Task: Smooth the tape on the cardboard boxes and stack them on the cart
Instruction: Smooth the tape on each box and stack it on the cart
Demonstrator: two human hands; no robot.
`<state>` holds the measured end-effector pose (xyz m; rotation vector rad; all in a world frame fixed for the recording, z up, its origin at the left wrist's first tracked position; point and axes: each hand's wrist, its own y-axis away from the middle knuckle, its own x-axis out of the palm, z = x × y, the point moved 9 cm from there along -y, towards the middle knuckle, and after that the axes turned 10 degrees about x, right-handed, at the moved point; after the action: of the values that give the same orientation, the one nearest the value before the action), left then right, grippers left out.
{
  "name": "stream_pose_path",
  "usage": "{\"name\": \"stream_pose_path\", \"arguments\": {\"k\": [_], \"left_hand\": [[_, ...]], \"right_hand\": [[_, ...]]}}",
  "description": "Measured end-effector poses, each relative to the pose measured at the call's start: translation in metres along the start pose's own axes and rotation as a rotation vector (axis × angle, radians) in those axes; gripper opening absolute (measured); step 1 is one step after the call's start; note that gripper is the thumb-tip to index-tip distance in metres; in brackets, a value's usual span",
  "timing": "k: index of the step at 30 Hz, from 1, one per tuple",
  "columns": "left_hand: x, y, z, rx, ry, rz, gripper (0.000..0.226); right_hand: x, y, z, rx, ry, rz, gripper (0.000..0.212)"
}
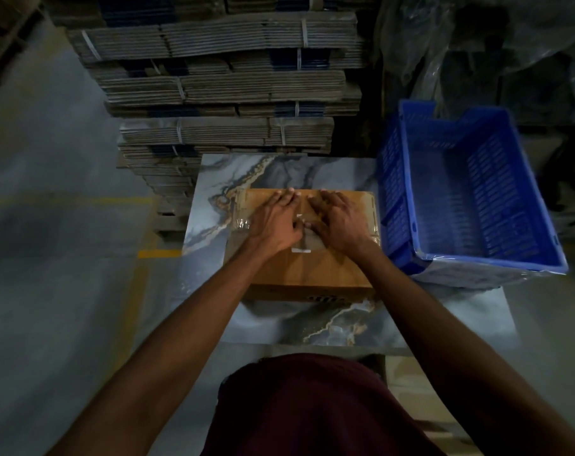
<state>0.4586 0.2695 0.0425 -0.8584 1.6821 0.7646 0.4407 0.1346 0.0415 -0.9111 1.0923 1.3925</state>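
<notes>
The cardboard box lies on the marbled tabletop, both grips released: left hand and right hand press flat on its tape. Smoothing seems underway; stacking remains, no cart visible. The blue crate beside it looks empty.

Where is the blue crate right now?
In the head view the blue crate sits on the right side of the marble-patterned table, right beside the cardboard box that both hands are pressing on.
</notes>
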Motion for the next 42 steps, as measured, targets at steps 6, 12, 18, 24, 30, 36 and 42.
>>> {"name": "stream_pose_path", "arguments": {"k": [6,12,18,24,30,36,42], "left_hand": [[0.011,0.030,0.003,0.047,0.031,-0.061,0.062],[-0.003,0.028,0.015,0.043,0.038,-0.069,0.057],[0.017,0.063,0.022,-0.039,0.062,-0.064,0.060],[0.005,0.084,-0.022,0.011,0.050,-0.115,0.045],[0.023,0.090,-0.025,-0.037,0.033,-0.057,0.057],[0.039,0.105,-0.059,-0.018,0.093,-0.043,0.056],[0.020,0.115,-0.040,0.023,0.021,-0.075,0.052]], "right_hand": [[0.005,0.020,-0.022,0.016,-0.032,-0.006,0.070],[-0.011,0.018,-0.026,0.038,-0.109,-0.019,0.064],[0.008,0.051,-0.043,0.116,-0.144,-0.052,0.062],[-0.004,0.085,-0.020,0.061,-0.150,-0.077,0.044],[0.007,0.099,-0.007,0.031,-0.104,-0.112,0.047],[0.035,0.123,0.021,-0.030,-0.180,-0.071,0.047],[0.014,0.130,0.012,-0.074,-0.075,-0.075,0.045]]}}
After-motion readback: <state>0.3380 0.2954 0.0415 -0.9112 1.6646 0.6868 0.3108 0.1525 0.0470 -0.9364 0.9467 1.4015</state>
